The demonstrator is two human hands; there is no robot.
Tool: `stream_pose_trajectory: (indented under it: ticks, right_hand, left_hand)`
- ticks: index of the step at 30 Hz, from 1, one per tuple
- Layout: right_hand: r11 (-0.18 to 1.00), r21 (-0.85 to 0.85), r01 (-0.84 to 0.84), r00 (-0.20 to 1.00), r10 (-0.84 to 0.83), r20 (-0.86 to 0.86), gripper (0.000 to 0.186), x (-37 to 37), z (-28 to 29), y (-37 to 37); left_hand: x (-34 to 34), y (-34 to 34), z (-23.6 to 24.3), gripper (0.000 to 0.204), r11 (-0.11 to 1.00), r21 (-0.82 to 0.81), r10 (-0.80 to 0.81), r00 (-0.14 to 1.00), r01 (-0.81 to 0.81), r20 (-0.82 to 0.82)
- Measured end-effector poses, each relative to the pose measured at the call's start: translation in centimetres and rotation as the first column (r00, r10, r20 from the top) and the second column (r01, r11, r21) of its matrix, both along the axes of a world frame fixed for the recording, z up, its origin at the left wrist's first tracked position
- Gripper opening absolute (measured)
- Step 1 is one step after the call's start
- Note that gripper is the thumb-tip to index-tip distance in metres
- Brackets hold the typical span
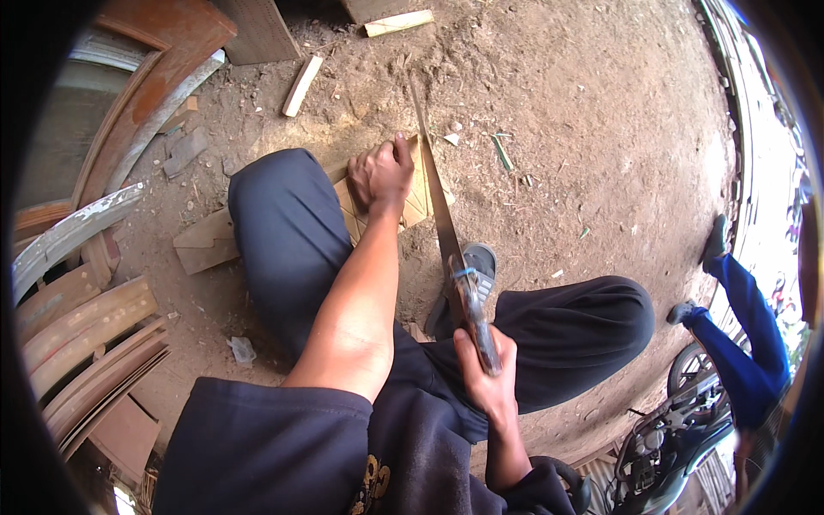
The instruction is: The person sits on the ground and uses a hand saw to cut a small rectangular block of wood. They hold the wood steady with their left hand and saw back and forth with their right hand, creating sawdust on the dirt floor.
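A hand saw (439, 202) points away from me, its long blade narrowing toward the tip. My right hand (489, 365) is wrapped round its dark, worn handle, with a bit of blue tied near the blade. My left hand (380, 176) presses on a piece of light wood (417, 197) with pencil-like lines, gripping its far edge. The blade lies along the right side of that wood; whether its teeth are in a cut cannot be told. My left leg covers the middle of a longer board (206, 243) beneath.
Two wood offcuts (302, 86) (399, 23) lie on the dirt ahead. Stacked boards (94, 343) and a framed wooden panel (129, 94) stand at left. At right are a motorcycle (669, 446) and a person in blue trousers (742, 335). A clear plastic scrap (242, 349) lies near my left leg.
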State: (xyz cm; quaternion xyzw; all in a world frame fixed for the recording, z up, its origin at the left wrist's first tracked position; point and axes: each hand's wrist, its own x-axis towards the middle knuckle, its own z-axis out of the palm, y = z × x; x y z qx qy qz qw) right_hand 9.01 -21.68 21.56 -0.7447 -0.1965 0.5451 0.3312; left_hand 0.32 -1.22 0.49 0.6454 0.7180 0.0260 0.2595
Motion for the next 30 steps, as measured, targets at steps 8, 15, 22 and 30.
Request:
stream_pose_trajectory:
  ticks: [8, 15, 22, 30]
  right_hand:
    - [0.998, -0.009, -0.063, 0.997, 0.063, 0.051, 0.025, 0.3, -0.7, 0.5]
    - [0.993, -0.079, -0.091, 0.993, 0.096, 0.067, 0.017, -0.4, 2.8, -2.9]
    - [0.995, -0.059, -0.079, 0.994, 0.083, 0.067, 0.017, -0.6, 4.5, -2.4]
    - [0.991, -0.063, -0.121, 0.989, 0.125, 0.078, 0.014, -0.6, 4.7, -2.4]
  left_hand:
    - [-0.1, -0.2, -0.9, 0.061, 0.995, 0.103, 0.006, 1.0, -0.008, 0.02]
    - [0.1, -0.3, -1.9, 0.06, 0.996, 0.081, -0.031, 0.999, 0.033, -0.027]
    - [0.0, -0.4, -1.5, 0.061, 0.993, 0.104, -0.044, 0.999, 0.047, -0.029]
    - [0.4, -0.2, -1.4, 0.064, 0.993, 0.108, -0.035, 0.999, 0.037, -0.023]
